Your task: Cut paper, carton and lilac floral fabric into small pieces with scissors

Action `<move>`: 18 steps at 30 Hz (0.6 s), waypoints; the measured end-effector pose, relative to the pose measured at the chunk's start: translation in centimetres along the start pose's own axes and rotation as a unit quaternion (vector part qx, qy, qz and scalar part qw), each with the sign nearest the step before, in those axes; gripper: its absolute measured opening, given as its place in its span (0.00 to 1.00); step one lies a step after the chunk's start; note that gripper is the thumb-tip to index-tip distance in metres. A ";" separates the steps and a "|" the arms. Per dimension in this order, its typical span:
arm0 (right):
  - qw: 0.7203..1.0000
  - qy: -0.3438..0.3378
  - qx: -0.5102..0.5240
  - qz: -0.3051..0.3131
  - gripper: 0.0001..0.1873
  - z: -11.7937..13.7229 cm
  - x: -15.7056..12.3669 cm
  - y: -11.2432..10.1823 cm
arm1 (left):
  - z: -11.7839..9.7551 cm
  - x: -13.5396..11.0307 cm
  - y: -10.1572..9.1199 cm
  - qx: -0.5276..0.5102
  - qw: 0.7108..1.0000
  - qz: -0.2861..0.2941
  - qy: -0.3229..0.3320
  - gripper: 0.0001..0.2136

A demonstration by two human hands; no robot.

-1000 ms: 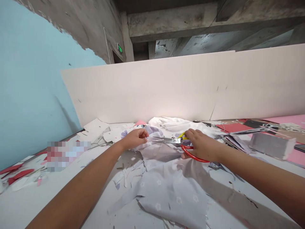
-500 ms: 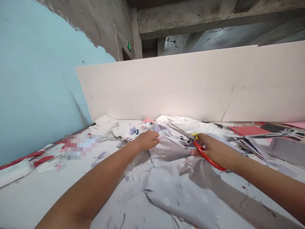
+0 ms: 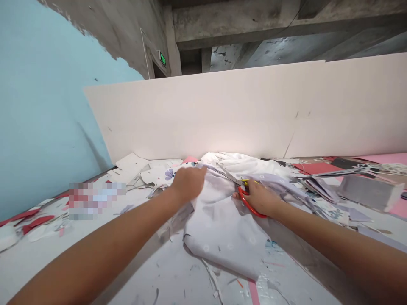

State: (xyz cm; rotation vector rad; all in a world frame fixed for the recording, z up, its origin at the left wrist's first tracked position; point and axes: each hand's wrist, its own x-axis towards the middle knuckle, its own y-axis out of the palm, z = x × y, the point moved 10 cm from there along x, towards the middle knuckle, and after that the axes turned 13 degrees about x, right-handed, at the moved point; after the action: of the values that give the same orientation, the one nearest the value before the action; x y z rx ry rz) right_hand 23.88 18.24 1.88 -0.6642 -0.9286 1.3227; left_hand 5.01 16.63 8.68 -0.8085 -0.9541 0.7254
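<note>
A tall, flat board (image 3: 203,114) stands beyond our hands. The desk (image 3: 178,275) has some bare room nearer us than our hands. The soft, wrinkly cloth (image 3: 227,228) lies between our hands and toward us, its near edge curling. Our left hand (image 3: 189,183) is closed on its far part, but blur hides the fingertips. Our right hand (image 3: 259,197) grips the scissors (image 3: 239,183), mostly covering the yellow loop. We can't tell where the blades end.

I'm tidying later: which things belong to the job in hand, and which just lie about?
In use: metal scissors with red and yellow handles, in right hand; pale lilac cloth, at left hand.
Lying about: flat red scraps; pale looped cord; grey rectangular piece.
</note>
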 end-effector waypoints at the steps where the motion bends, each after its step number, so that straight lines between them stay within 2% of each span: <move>1: 1.000 0.003 -0.006 -0.010 0.26 -0.2 0.4 0.1 | -1.8 -1.2 0.0 -0.008 0.999 0.005 0.053 0.10; 2: 1.000 0.006 -0.012 -0.019 0.27 -0.3 0.8 0.2 | -4.3 -2.6 0.0 -0.025 0.989 0.006 0.143 0.11; 3: 0.999 0.009 -0.019 -0.027 0.28 -0.5 1.1 0.3 | -6.0 -3.8 0.2 -0.052 0.978 0.013 0.200 0.12; 5: 0.998 0.021 -0.035 -0.040 0.30 -0.8 1.7 0.4 | -7.5 -5.0 1.5 -0.085 0.964 0.038 0.250 0.14; 7: 0.997 0.036 -0.051 -0.049 0.32 -1.2 2.3 0.4 | -7.0 -4.4 3.1 -0.089 0.964 0.047 0.246 0.16; 10: 0.994 0.054 -0.073 -0.059 0.34 -1.8 3.3 0.2 | -5.2 -2.2 5.6 -0.088 0.967 0.077 0.228 0.19; 12: 0.992 0.061 -0.087 -0.067 0.35 -2.2 4.2 0.1 | -4.3 -0.7 6.5 -0.083 0.967 0.087 0.223 0.20; 14: 0.989 0.066 -0.102 -0.081 0.37 -2.6 5.0 0.0 | -3.8 0.3 6.1 -0.082 0.971 0.072 0.212 0.19; 18: 0.982 0.079 -0.127 -0.112 0.38 -3.2 6.2 -0.1 | -4.6 0.0 2.8 -0.123 0.977 -0.020 0.174 0.17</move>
State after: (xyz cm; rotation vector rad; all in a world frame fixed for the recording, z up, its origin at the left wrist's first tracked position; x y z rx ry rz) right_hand 26.62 24.63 1.48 -0.8219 -1.0185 0.9465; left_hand 8.68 16.82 4.70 -1.0910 -0.7478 0.4148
